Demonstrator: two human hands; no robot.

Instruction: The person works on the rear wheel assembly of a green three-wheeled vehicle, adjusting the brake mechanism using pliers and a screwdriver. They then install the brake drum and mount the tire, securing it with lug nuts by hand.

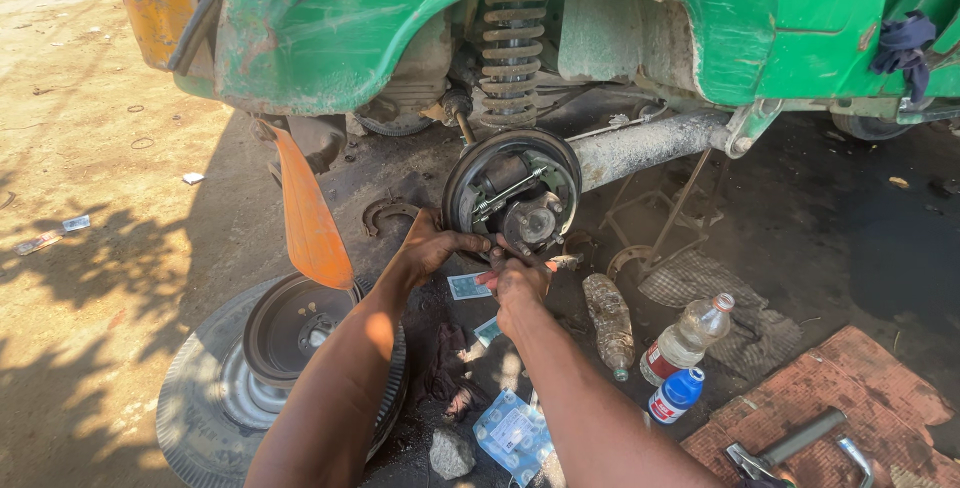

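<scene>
Bottles (690,338) and a wheel (215,398) crowd the ground beside both arms; the fender (330,28) closes the brake plate (512,188) from above.

Hard daylight fell from above, leaving the sandy ground (90,148) on the left bright and nearly washed out. Deep shadow lay under the green vehicle body (330,18) and over the dark soil at right. Dappled leaf shadow marked the lower left. Focus was sharp throughout, with slight stretching toward the edges.

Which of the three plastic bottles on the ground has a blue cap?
The small bottle nearest the brick-red mat. The clear bottle beside it has a white cap, and the dusty bottle lies further left.
</scene>
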